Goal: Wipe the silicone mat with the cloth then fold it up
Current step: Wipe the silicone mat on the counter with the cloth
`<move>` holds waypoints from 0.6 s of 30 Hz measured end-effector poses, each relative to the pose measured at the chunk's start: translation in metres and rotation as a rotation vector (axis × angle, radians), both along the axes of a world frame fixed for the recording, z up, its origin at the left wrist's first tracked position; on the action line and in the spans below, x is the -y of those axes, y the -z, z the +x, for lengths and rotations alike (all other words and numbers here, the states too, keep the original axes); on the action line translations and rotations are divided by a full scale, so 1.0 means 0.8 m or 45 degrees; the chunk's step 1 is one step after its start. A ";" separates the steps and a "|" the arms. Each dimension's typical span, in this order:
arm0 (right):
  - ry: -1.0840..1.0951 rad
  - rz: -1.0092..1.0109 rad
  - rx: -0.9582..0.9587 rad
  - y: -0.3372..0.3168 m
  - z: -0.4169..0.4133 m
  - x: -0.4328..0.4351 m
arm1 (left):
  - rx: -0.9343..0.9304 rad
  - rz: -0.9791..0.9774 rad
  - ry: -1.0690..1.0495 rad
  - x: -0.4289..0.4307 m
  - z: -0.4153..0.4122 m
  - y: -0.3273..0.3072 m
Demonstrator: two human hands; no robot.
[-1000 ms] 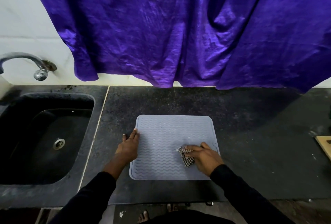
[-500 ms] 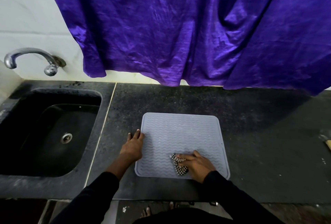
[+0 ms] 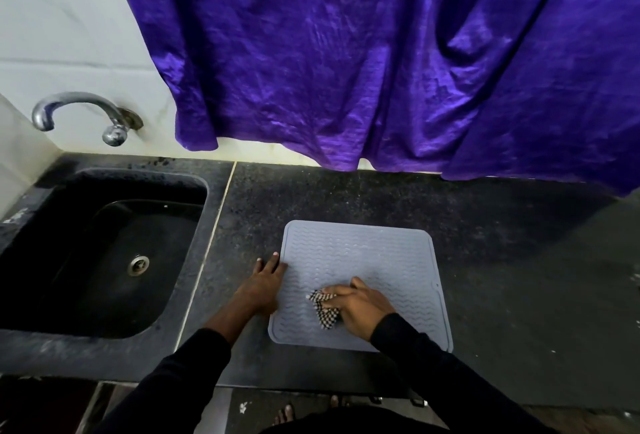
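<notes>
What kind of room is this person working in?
Most likely a home kitchen. A black sink with a metal tap on the wall above it is set into a dark stone counter. A grey mat on the counter is being wiped with a checked cloth.

Right hand [image 3: 360, 307] holds cloth [image 3: 325, 315] on mat [image 3: 381, 257]; left hand [image 3: 265, 283] on mat edge

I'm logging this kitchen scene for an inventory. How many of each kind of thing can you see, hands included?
Silicone mat: 1
Checked cloth: 1
Hands: 2 (left hand, right hand)
Sink: 1
Tap: 1
Purple curtain: 1
Total: 7
</notes>
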State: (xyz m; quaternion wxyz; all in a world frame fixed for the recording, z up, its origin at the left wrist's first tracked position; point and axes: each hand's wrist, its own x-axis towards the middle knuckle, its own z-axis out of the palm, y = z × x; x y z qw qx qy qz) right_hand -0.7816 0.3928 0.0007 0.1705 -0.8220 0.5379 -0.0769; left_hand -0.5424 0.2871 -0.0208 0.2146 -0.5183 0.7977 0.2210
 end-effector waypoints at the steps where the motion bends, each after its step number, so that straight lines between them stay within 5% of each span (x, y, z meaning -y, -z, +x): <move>1: -0.012 0.022 0.010 0.007 0.005 -0.004 | 0.004 -0.001 0.012 0.000 0.000 0.000; 7: -0.045 0.082 -0.034 0.043 -0.017 -0.030 | -0.007 -0.028 0.096 0.001 0.001 -0.007; 18: 0.054 -0.018 0.006 -0.017 -0.029 -0.002 | -0.050 -0.077 0.149 0.001 0.009 -0.013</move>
